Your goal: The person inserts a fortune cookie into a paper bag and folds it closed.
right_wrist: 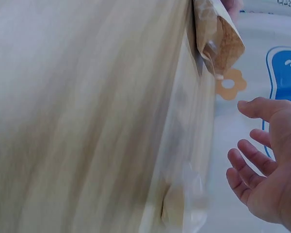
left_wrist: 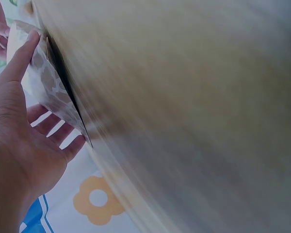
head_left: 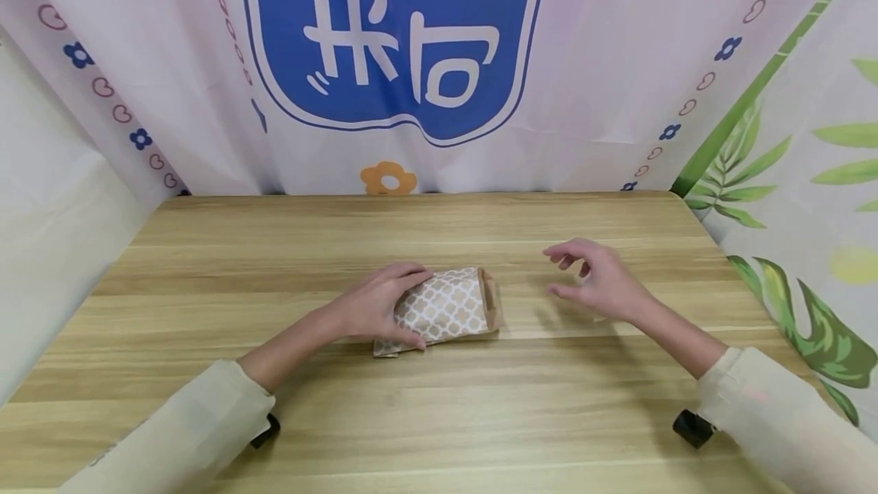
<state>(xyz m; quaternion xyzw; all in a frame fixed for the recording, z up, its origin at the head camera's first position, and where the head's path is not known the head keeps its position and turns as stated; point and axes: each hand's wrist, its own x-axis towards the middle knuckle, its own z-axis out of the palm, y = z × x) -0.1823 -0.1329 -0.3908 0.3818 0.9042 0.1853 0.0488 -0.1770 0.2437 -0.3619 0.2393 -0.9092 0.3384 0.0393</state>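
A brown paper bag with a white lattice pattern lies flat on the wooden table, its open mouth toward the right. My left hand holds its left part, thumb along the near edge and fingers along the far edge. In the left wrist view the thumb and spread fingers span the patterned bag. To the right of the bag and apart from it, my right hand hovers over the table with loosely bent fingers and holds nothing. The right wrist view shows the bag's gaping mouth beyond this hand.
A small translucent piece with a brown part lies on the table by my right wrist; its kind is unclear. Behind the wooden table hangs a white cloth with a blue emblem. A leaf-printed cloth hangs at the right.
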